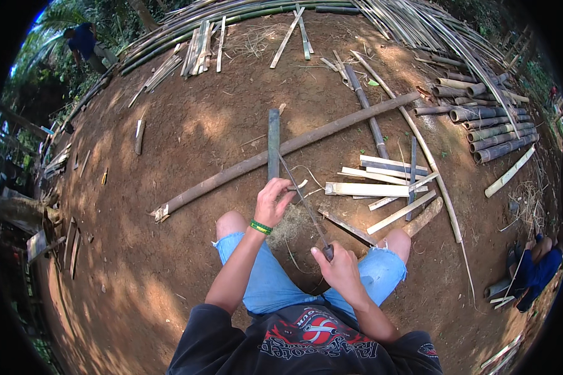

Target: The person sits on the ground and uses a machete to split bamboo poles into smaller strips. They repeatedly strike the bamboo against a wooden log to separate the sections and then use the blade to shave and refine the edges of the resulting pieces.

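The reddish dirt ground [169,206] fills most of the view, ringed at the top by heaps of long bamboo poles [244,15] and, at the right, a stack of short cut bamboo logs [491,128]. One long pole [281,153] lies slantwise across the middle of the yard. Just right of centre sits a loose scatter of pale split slats [372,189]. The person sits with knees apart in cut-off blue jeans shorts [266,281] — a green wristband [261,227] on the left wrist.

A dark green bamboo strip [273,144] stands out from the body, crossing the long pole. The left hand [273,201] is closed around its near end, just ahead of the left knee. The right hand [341,269] is fisted on the handle of a long thin knife [303,203], whose blade runs up and to the left to meet the strip beside the left hand's fingers. Another person in blue [81,40] stands far off at the upper left — and someone sits at the right rim [538,265].
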The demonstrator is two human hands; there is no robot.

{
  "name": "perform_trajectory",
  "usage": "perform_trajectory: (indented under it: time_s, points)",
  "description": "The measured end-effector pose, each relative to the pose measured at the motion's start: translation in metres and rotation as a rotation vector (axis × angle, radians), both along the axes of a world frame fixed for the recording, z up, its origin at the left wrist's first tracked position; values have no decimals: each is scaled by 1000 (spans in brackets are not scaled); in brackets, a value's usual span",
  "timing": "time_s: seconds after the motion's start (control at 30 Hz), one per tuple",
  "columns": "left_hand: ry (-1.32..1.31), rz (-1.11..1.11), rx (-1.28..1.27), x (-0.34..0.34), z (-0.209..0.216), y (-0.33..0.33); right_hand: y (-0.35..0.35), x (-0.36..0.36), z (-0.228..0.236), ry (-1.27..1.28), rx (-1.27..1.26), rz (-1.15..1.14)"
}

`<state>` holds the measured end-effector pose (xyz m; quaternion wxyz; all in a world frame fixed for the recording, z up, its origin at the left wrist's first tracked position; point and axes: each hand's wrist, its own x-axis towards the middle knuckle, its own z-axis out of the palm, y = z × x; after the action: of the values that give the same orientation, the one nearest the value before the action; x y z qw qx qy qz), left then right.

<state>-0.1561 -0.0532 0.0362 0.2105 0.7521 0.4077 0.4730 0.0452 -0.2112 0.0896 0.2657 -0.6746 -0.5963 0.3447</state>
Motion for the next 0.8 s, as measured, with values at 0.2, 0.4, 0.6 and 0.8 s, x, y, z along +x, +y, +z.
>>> perform_trajectory:
  time_s: [0.2, 0.4, 0.6, 0.8]
  points:
    - [17, 6, 3, -3, 0, 1, 1, -1, 3, 5, 0, 4]
    - [3, -23, -1, 0, 6, 2, 6, 3, -1, 117, -132, -15]
    - [-8, -26, 3, -1, 4, 3, 7, 8, -9, 190, -205, 2]
    - [0, -57, -21, -4, 5, 3, 6, 3, -17, 218, -226, -16]
